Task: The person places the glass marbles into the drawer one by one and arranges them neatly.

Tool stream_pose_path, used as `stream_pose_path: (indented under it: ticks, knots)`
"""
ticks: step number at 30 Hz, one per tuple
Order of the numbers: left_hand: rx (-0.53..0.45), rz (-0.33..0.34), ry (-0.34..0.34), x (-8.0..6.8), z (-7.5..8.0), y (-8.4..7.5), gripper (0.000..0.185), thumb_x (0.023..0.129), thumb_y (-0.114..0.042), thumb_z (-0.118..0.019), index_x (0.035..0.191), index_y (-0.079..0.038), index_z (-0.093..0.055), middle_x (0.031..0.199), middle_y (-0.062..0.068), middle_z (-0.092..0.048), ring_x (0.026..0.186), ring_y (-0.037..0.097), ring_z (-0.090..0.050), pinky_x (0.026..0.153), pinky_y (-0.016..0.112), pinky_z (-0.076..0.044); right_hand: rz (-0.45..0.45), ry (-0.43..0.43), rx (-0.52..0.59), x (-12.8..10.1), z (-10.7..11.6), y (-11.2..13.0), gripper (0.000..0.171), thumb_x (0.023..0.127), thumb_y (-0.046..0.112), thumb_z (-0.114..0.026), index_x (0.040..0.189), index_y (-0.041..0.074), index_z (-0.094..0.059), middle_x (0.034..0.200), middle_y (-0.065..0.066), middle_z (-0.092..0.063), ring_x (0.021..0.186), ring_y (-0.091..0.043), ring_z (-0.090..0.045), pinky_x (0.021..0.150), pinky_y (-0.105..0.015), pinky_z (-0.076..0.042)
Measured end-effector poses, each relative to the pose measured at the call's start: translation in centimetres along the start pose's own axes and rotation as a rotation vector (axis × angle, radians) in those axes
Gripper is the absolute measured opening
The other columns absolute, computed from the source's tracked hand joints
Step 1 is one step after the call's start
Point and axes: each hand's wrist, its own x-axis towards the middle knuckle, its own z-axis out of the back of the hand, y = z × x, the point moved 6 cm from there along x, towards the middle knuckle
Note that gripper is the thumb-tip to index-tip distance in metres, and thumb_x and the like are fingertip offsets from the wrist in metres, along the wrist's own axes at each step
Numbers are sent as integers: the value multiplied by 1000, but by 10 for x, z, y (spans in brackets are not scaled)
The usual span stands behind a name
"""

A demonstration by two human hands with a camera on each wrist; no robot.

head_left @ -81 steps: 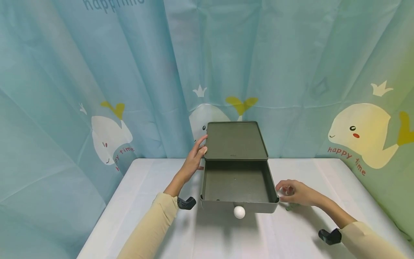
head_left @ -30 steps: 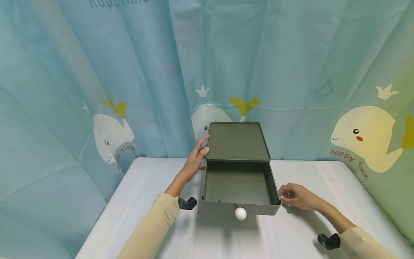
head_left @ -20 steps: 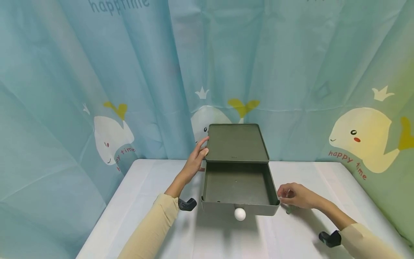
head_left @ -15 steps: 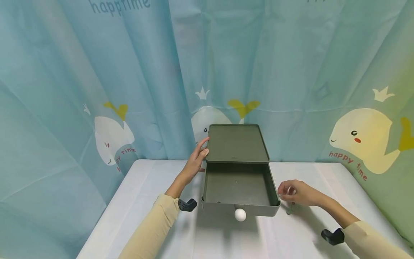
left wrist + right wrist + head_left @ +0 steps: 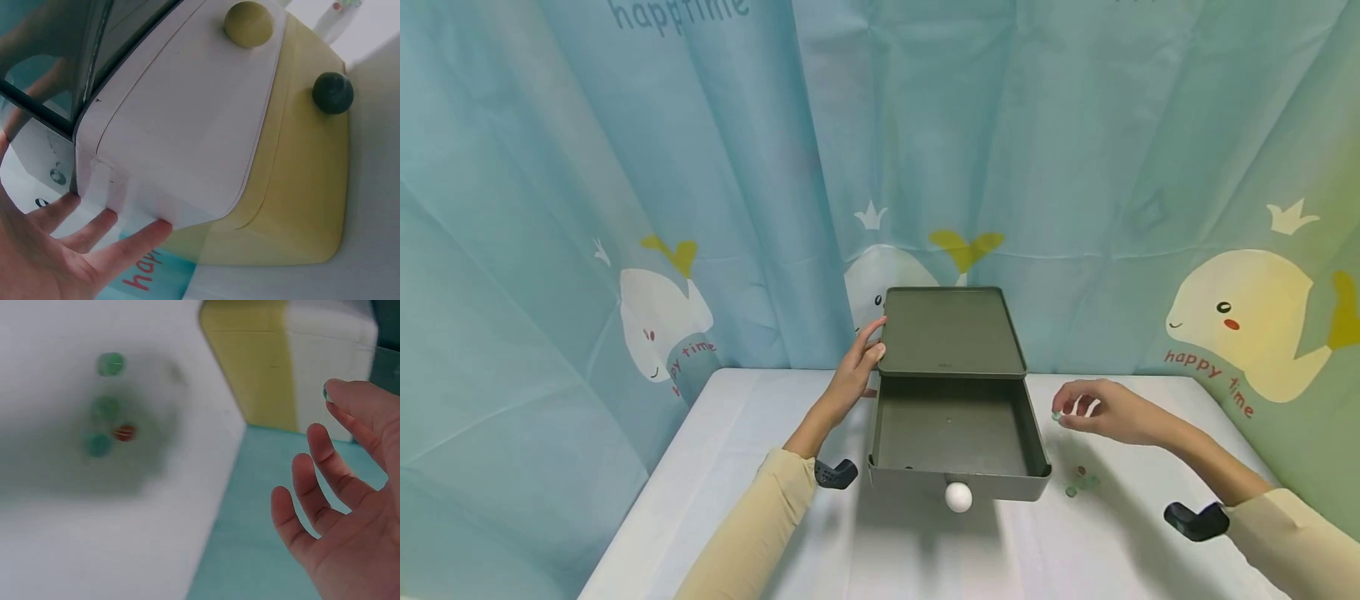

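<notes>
My left hand [image 5: 850,375] rests against the left side of a drawer unit [image 5: 951,329], fingers spread. Its fingertips [image 5: 164,229] touch the unit's white section. The dark green top drawer [image 5: 910,481] is pulled out, with a white knob [image 5: 958,497] on its front. Only a small dark spot shows on its floor. Right of the drawer, my right hand [image 5: 1108,412] is raised above the table. Thumb and index finger pinch a small green bead-like piece [image 5: 1056,416], mostly covered by the thumb in the right wrist view; the other fingers are loosely bent.
Several small round green pieces [image 5: 1071,492] and a red one [image 5: 1081,471] lie on the white table [image 5: 820,550], right of the drawer. Below the pulled-out drawer are a white drawer with a yellow knob [image 5: 249,25] and a yellow one with a dark knob [image 5: 332,93]. A curtain [image 5: 760,167] hangs behind.
My right hand has lifted off the table beside the drawer, moving up and slightly right with a small green piece pinched. The pieces beneath it are uncovered. My left hand stays in place.
</notes>
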Motion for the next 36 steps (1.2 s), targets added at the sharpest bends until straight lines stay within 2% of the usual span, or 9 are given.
stream_pose_path:
  ticks: [9,13,22,29,36]
  knots:
    - [-14,-5,16,0,-2,-2,57,108,-42,-42,163,-36,-26,166,15,-23,148,40,-34,87,69,-52,30,-77,-64,6,38,31,16,95,10,-75,101,24,-69,89,7,-67,79,-10,-60,66,-27,-52]
    - [-11,-6,23,0,-2,-4,58,109,-40,-42,164,-34,-25,166,16,-24,148,39,-33,87,70,-52,51,-115,-96,10,57,45,17,93,7,-76,101,21,-71,90,9,-67,79,-10,-60,69,-26,-52]
    - [-1,-7,5,-1,-2,-3,57,107,-43,-43,162,-40,-27,167,12,-23,149,37,-32,86,69,-52,90,-183,-160,21,95,78,23,90,4,-78,101,22,-71,94,9,-69,80,-10,-61,71,-20,-52]
    - [-8,-6,0,-1,-1,-2,56,108,-42,-42,162,-39,-27,167,11,-23,148,37,-34,85,66,-54,123,-173,-169,33,105,99,20,91,4,-77,103,20,-72,95,9,-70,81,-9,-63,73,-19,-52]
    - [-1,3,-4,-1,-1,-1,55,108,-43,-43,161,-43,-28,167,9,-24,148,37,-35,86,67,-54,134,-126,-159,45,103,120,17,93,10,-77,104,21,-72,98,11,-70,82,-10,-62,75,-21,-54]
